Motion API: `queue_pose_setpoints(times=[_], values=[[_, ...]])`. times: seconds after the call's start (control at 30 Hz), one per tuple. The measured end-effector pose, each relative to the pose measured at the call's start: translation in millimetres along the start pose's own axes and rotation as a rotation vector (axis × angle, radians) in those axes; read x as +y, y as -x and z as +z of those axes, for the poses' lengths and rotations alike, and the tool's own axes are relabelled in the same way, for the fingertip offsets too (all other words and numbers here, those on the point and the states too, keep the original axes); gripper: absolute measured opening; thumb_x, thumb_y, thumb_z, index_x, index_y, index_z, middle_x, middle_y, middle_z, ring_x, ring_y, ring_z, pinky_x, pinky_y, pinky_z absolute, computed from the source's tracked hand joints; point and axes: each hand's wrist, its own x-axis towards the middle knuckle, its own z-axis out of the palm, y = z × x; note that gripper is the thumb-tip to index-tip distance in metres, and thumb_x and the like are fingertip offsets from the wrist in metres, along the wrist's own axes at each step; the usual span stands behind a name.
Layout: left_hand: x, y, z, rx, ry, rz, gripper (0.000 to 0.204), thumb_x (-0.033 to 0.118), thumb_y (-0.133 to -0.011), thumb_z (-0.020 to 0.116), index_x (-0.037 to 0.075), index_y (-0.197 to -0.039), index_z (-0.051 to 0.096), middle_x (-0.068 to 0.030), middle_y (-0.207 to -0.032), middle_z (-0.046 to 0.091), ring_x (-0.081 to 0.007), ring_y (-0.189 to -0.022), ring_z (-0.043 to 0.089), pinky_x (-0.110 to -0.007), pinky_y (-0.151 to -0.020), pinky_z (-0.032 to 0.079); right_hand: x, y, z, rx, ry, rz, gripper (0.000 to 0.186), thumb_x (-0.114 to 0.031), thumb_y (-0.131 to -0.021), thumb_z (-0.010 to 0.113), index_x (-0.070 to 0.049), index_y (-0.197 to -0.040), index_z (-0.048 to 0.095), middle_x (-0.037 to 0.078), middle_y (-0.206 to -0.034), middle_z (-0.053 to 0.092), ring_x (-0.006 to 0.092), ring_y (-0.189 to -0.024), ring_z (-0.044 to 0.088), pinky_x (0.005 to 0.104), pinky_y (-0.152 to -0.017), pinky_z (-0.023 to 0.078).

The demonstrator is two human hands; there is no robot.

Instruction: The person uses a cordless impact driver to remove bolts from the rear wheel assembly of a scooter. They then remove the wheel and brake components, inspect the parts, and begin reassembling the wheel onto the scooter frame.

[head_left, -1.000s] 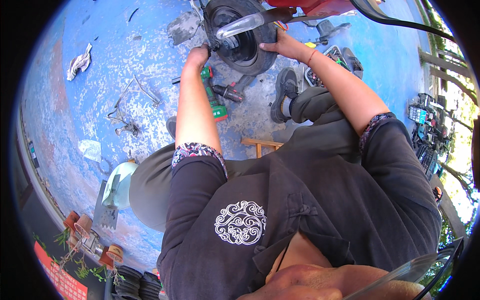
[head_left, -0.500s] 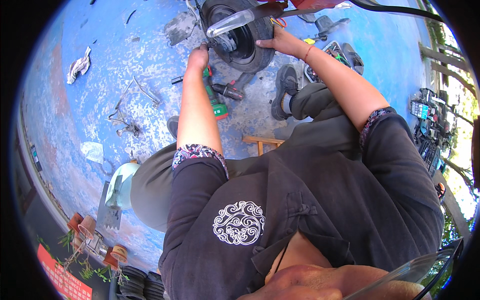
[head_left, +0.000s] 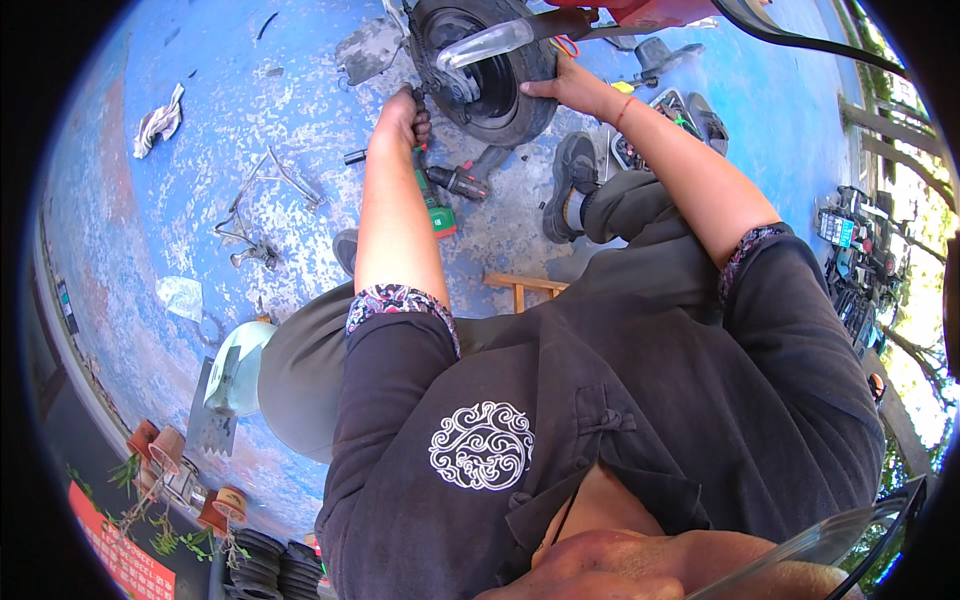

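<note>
At the top, a black-tyred wheel [head_left: 478, 128] hangs on a vehicle with red bodywork [head_left: 665, 14], partly behind a silver tube [head_left: 485, 45]. My left hand [head_left: 402, 115] has its fingers curled at the wheel's left side, round a small dark fitting too hidden to make out clearly. My right hand [head_left: 563, 88] grips the tyre's right side, thumb on the sidewall. Below the left hand lie a green power drill [head_left: 438, 215] and a dark power tool [head_left: 460, 180]. A grey plate [head_left: 362, 45] lies left of the wheel.
Around me on the blue floor [head_left: 200, 230] are bent metal tubing [head_left: 250, 240], a white rag [head_left: 158, 120], a wooden stool [head_left: 520, 282] and a tool tray [head_left: 665, 115]. Flowerpots [head_left: 165, 450] and stacked tyres [head_left: 255, 560] stand at lower left, parked scooters [head_left: 850, 260] at right.
My left hand has shifted slightly and its fingers now show curled at the wheel's side. My right hand stays on the tyre. The view has moved very slightly.
</note>
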Motion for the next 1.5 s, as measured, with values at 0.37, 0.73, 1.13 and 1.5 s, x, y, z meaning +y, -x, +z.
queue_pose_setpoints(times=[0.37,0.73,1.13,1.5], values=[[-7,-17,-10,0.097,-0.268,0.298,0.033,0.045,-0.099,0.052,0.018,-0.080,0.057,0.0025,-0.064,0.047,-0.0131,-0.055,0.037,-0.030,-0.052,0.028,3,1,2,0.052,0.024,-0.041,0.081,-0.044,-0.083,0.079,0.015,-0.128,0.046,0.026,-0.122,0.063,0.0314,-0.115,0.063,0.0369,-0.099,0.049],[-20,-56,-15,0.420,-0.528,0.623,0.060,0.048,-0.096,0.056,-0.010,-0.103,0.068,-0.0195,-0.094,0.068,-0.0291,-0.084,0.061,-0.040,-0.077,0.047,7,-4,3,0.010,-0.102,0.086,0.067,-0.038,-0.093,0.070,0.002,-0.140,0.045,0.011,-0.130,0.061,0.0181,-0.117,0.058,0.0327,-0.104,0.044],[-118,-41,-22,0.749,-0.866,0.085,0.083,0.030,-0.081,0.069,-0.002,-0.148,0.030,-0.0285,-0.146,0.042,-0.0409,-0.132,0.046,-0.045,-0.111,0.037,-16,13,-5,0.048,-0.177,0.012,0.066,-0.038,-0.090,0.073,0.007,-0.132,0.050,0.017,-0.121,0.065,0.0224,-0.110,0.063,0.0342,-0.097,0.048],[-160,-95,-67,0.698,-0.509,0.065,0.093,0.028,-0.081,0.070,-0.005,-0.147,0.015,-0.0291,-0.135,0.054,-0.0377,-0.123,0.057,-0.041,-0.107,0.042,-56,21,3,-0.019,-0.165,0.036,0.058,-0.032,-0.090,0.074,0.004,-0.130,0.052,0.014,-0.121,0.065,0.0199,-0.110,0.062,0.0331,-0.098,0.048]])
